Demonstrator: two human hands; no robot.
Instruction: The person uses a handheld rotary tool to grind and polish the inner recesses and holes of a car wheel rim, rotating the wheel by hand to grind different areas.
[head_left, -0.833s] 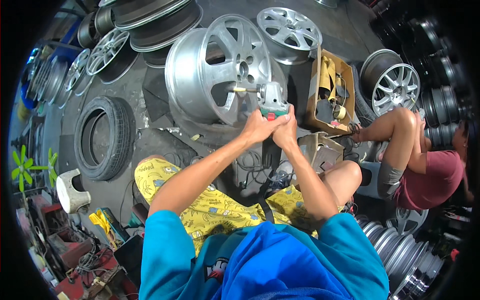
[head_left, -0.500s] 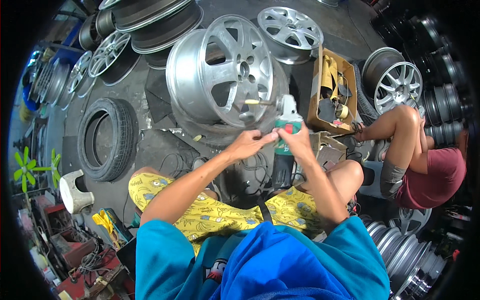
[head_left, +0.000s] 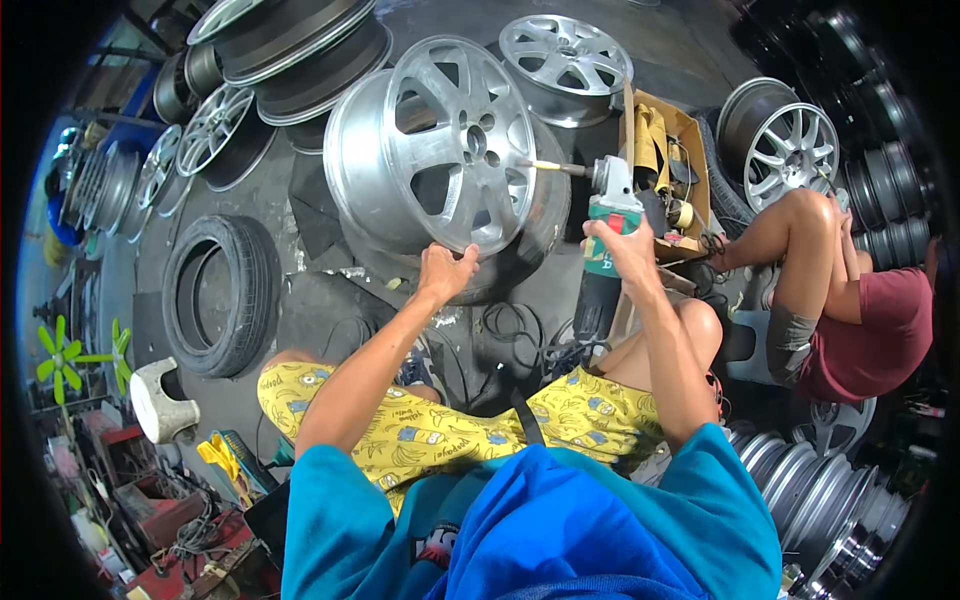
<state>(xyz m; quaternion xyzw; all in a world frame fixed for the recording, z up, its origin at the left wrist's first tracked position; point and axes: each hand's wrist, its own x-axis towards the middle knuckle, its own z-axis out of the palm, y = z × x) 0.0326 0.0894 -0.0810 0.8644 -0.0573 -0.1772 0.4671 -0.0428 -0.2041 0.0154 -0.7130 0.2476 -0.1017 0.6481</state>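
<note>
A silver alloy wheel rim [head_left: 465, 195] with wide spokes stands tilted in front of me, resting on a tyre [head_left: 553, 190]. Its lower lip is gripped by my left hand [head_left: 447, 272], whose thumb lies along the edge. My right hand [head_left: 625, 250] is wrapped round the body of a green and black angle grinder [head_left: 600, 285]. From the grinder's metal head a thin rod [head_left: 560, 168] with a pale tip points left, close to the rim's right edge. Whether the tip touches the rim, I cannot tell.
An open cardboard box [head_left: 690, 130] of tools stands right of the rim. At right a co-worker [head_left: 865, 330] sits bent beside another wheel [head_left: 795, 155]. A loose tyre [head_left: 215, 295] lies left. Cables [head_left: 515, 325] trail over the floor, and stacked rims [head_left: 300, 50] rise at back left.
My left hand has left the grinder and taken hold of the rim's lower lip. The grinder, in my right hand, has moved right and its rod has come beside the rim's edge.
</note>
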